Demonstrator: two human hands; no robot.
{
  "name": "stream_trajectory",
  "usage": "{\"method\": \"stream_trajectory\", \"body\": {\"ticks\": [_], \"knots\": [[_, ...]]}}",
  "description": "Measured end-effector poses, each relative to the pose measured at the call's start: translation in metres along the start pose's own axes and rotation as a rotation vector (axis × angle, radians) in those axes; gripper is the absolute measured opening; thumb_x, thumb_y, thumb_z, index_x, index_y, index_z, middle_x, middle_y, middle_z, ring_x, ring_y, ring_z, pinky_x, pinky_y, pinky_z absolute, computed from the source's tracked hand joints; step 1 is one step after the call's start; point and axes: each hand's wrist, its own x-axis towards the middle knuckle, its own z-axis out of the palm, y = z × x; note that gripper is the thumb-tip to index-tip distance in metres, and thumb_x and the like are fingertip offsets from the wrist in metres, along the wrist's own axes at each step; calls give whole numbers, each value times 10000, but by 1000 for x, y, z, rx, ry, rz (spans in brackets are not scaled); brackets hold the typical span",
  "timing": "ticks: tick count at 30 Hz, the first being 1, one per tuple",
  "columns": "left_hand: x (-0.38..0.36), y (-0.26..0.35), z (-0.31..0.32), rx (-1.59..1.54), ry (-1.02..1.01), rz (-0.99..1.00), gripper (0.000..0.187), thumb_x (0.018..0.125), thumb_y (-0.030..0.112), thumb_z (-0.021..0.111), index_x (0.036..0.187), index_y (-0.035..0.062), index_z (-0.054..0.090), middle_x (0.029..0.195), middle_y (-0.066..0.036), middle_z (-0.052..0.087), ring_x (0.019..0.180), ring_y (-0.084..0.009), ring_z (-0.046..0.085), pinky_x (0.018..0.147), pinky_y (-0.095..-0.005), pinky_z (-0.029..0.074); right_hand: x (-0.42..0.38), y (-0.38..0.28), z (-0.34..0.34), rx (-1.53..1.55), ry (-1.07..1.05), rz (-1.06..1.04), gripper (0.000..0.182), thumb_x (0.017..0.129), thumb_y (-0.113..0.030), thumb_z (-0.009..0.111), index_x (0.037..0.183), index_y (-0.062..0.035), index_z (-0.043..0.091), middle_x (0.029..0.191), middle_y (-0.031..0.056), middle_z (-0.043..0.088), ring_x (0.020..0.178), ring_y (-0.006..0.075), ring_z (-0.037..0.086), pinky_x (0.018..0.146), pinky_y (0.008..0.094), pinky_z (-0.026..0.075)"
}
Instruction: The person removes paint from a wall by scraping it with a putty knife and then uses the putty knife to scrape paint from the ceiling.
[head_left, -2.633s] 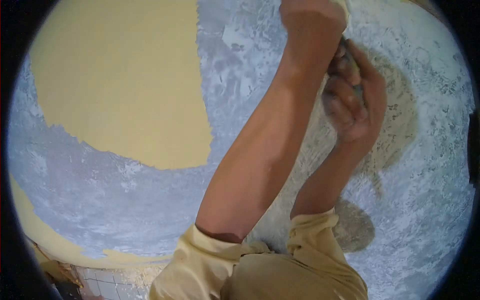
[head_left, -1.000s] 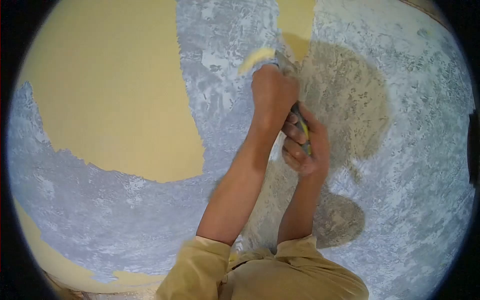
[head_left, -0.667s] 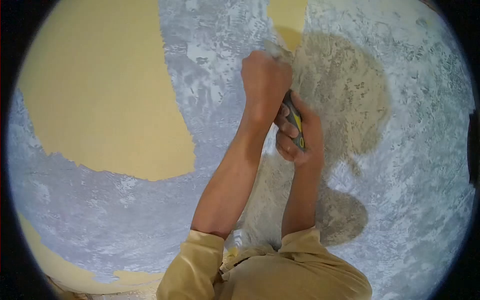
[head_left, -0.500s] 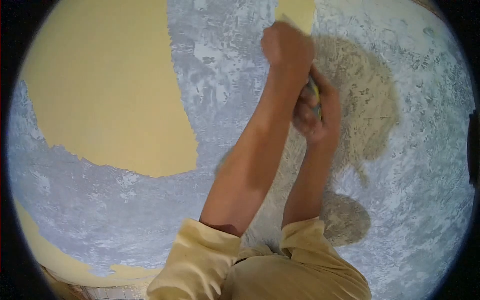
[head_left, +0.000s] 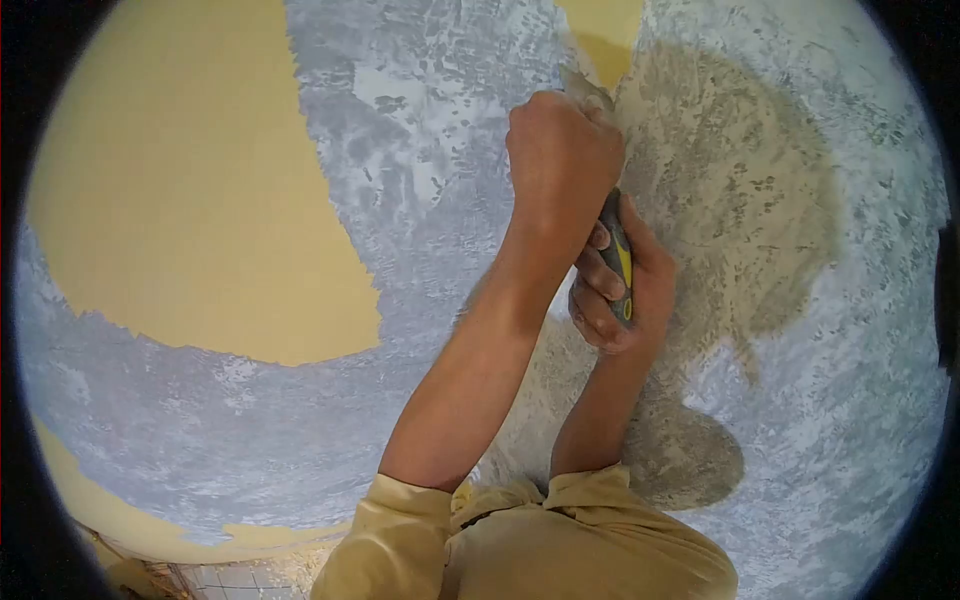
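Observation:
A scraper (head_left: pixel 622 262) with a dark grey and yellow handle slants up the wall, both hands on it. My right hand (head_left: pixel 645 275) wraps the handle from the right, its fingers dusty with pale powder. Higher up, my left hand (head_left: pixel 563 150) is closed in a fist around the upper part of the tool, hiding the middle of it. The metal blade (head_left: pixel 588 90) pokes out above the left knuckles, close to the lower end of a narrow yellow paint strip (head_left: pixel 608 45).
A large patch of yellow paint (head_left: pixel 200 190) with ragged edges covers the wall's left side. Bare, mottled grey-white wall (head_left: pixel 410 190) surrounds it. Dark shadows (head_left: pixel 750 200) fall on the right. At lower left, pale flakes (head_left: pixel 305 565) lie by a tiled floor (head_left: pixel 235 577).
Both hands and the scraper have come down the wall, and the handle shows more fully. The view has shifted slightly.

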Motion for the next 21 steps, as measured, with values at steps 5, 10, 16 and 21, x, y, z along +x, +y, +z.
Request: {"method": "stream_trajectory", "body": {"ticks": [5,10,16,21], "knots": [[2,-11,8,27,92,176,318,736,180,577,670,-131,585,574,-307,536,573,-414,607,517,-437,469,5,-1,-10,4,-95,5,412,966,-426,273,831,-78,448,492,66,455,233,214,390,193,304,248],[5,-9,8,12,66,162,315,734,178,566,660,-128,581,590,-313,537,576,-430,597,524,-446,466,15,5,-7,6,-95,-40,418,963,-433,274,819,-79,443,481,74,446,236,226,402,190,313,260],[8,-14,11,79,118,220,296,747,193,566,684,-95,598,633,-283,566,623,-435,588,575,-434,474,15,11,-5,-28,-34,-82,417,960,-426,288,787,-83,451,461,67,434,229,221,395,184,302,255],[2,-14,5,119,73,167,319,766,211,571,685,-96,596,631,-277,568,625,-425,592,573,-430,475,8,10,-15,-1,-27,-72,417,958,-420,303,792,-74,465,459,67,436,229,211,393,181,293,247]]}}
